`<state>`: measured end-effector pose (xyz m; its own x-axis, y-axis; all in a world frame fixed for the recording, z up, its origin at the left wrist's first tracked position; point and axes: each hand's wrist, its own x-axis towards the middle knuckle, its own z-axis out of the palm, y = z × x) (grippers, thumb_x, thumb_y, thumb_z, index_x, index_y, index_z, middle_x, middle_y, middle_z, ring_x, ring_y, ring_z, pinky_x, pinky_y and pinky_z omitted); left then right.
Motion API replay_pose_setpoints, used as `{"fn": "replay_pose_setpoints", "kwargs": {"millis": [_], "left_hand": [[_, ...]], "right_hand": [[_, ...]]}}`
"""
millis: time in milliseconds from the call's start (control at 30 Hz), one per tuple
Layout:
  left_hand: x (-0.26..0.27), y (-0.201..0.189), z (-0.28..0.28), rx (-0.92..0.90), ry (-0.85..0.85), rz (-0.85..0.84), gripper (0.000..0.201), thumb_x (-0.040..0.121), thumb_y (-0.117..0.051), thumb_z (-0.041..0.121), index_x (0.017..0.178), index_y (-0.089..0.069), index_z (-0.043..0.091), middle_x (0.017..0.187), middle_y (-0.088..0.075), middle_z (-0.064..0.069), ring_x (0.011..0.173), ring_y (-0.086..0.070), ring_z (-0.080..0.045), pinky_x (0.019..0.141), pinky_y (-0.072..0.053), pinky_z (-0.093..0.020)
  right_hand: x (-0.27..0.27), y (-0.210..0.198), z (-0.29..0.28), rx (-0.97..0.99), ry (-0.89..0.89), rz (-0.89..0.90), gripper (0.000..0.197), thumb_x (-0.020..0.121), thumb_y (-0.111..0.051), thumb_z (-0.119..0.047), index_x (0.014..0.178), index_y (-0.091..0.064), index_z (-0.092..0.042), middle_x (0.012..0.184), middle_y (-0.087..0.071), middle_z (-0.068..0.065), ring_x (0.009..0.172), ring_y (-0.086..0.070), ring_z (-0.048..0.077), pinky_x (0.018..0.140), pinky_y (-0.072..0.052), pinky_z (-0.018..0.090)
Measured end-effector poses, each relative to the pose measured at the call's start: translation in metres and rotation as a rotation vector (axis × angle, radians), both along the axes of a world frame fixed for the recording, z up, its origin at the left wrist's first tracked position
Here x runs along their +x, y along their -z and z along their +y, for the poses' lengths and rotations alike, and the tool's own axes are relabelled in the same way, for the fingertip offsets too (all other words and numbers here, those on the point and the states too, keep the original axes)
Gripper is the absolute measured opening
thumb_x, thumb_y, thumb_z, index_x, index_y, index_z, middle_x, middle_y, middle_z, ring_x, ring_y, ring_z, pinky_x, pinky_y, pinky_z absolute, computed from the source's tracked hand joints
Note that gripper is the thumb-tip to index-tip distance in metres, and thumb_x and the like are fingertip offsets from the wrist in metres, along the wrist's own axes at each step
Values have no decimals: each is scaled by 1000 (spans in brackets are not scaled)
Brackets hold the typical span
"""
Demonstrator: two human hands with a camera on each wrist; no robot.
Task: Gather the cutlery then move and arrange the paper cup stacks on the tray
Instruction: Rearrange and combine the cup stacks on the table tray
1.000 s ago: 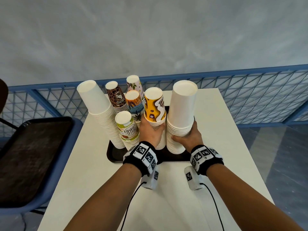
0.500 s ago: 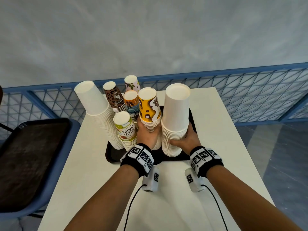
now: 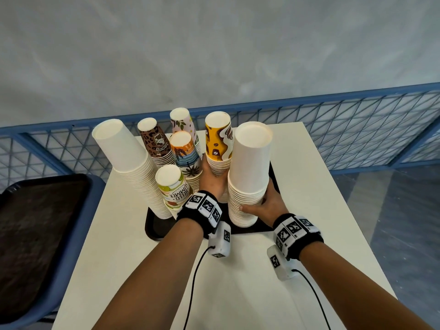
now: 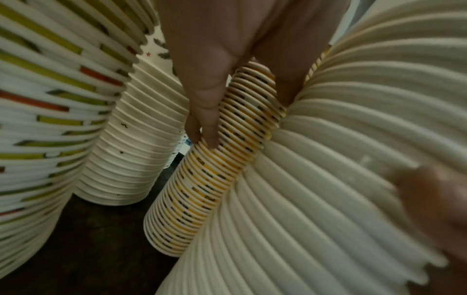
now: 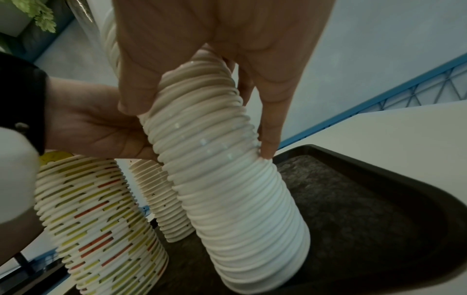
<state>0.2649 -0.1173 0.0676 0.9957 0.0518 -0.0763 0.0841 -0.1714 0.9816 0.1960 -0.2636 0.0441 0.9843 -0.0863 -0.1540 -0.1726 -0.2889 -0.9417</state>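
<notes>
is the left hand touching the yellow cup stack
Touching. The left wrist view shows the left hand with its fingers laid on the ribbed rims of the yellow cup stack and its thumb on the other side, no gap visible.

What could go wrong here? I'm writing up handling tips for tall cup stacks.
1. The right hand grips the white stack low down; the tall part above could sway or tip.
2. The left hand holds the yellow stack pressed against the white stack, so shifting either may drag the other.
3. The other stacks crowd the tray; a bump could knock the summer-print stack.
</notes>
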Motion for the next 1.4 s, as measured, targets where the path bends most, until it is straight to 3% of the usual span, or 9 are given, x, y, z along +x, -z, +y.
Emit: {"fn": "replay_pose_setpoints", "kwargs": {"millis": [200,267,333,400,567,800,967,1167,1400], "left_hand": [[-37,9,13,66,51,175,94,66,-66,29,143,-15,43,150,-34,8,138,-32,-17,114,-29,-46],[-60,11,13,105,123,89,94,63,-68,25,142,-20,39,147,-37,9,136,-35,-14,112,-34,-42],[-74,5,12,105,174,-54,87,62,-74,26,134,-29,44,137,-47,13,128,-44,-7,106,-39,-31],[-80,-2,11,107,144,-138,86,60,-78,29,132,-32,40,130,-51,13,121,-49,-5,101,-41,-25],[-78,-9,14,126,25,-161,83,53,-77,44,126,-39,32,125,-55,9,116,-53,-10,100,-45,-34],[-78,-8,18,203,-5,-149,90,59,-83,32,135,-36,23,130,-51,6,120,-48,-12,105,-40,-35],[-74,-7,14,178,-59,-85,93,57,-87,22,133,-34,17,127,-53,2,114,-51,-15,95,-42,-27],[-73,-5,13,173,-99,-81,90,59,-84,16,132,-31,19,117,-47,11,107,-47,-7,91,-38,-20],[-69,4,23,162,-138,-125,89,59,-84,15,131,-31,22,122,-46,9,112,-46,-8,97,-38,-22]], "right_hand": [[-3,-2,7,-7,-22,0,104,57,-85,-14,141,-25,-27,132,-51,-3,117,-47,10,99,-40,29],[-6,-6,14,29,-33,-17,103,55,-86,-20,140,-27,-29,127,-52,-9,117,-50,8,97,-43,26],[-9,-12,25,81,-32,-40,99,54,-84,-28,137,-30,-32,116,-52,-21,106,-52,-4,86,-42,12],[-9,-15,35,126,-20,-60,84,62,-81,-20,130,-33,-36,107,-50,-26,98,-50,-9,79,-38,6],[-5,-6,51,172,-52,-89,84,66,-80,-14,130,-31,-36,120,-49,-12,106,-51,0,84,-41,11],[6,11,24,-22,-92,-85,79,68,-59,-22,140,-28,-30,143,-40,3,131,-40,15,110,-37,39],[48,-16,2,-47,59,-99,60,83,-58,-2,138,-34,-15,138,-43,7,113,-45,15,98,-38,25],[90,-17,10,-91,-295,-36,97,58,-74,-39,141,-24,-32,140,-44,3,125,-46,24,106,-39,48],[100,-5,13,-80,-418,72,110,60,-79,-8,144,-13,-36,143,-43,1,133,-38,22,108,-37,49]]}}
